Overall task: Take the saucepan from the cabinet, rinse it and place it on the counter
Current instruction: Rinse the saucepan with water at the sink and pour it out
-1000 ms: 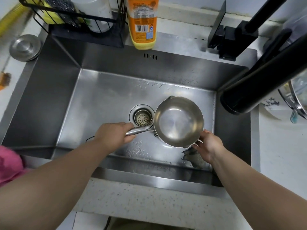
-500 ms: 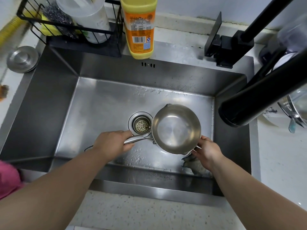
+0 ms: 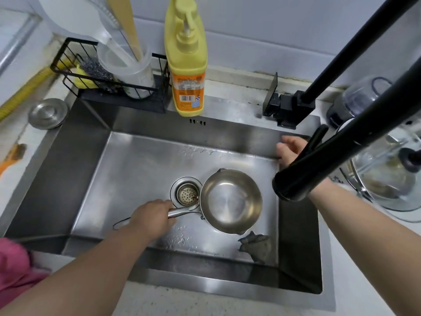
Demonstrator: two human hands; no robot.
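At far left a pink cloth [image 3: 13,267] is cut off by the frame edge. Our left hand [image 3: 151,217] is curled round the handle of the saucepan [image 3: 231,200], fingers hidden beneath the palm. The saucepan sits low inside the sink [image 3: 75,169], mouth up, just right of the drain strainer [image 3: 187,194]; a grey rag [image 3: 256,246] lies near its front rim. The yellow soap bottle [image 3: 186,65] carries an orange label with a barcode; its text is too blurred to read. Our right hand [image 3: 290,151] is partly hidden behind the black faucet [image 3: 319,165]; visible fingers look relaxed, touching nothing we can confirm.
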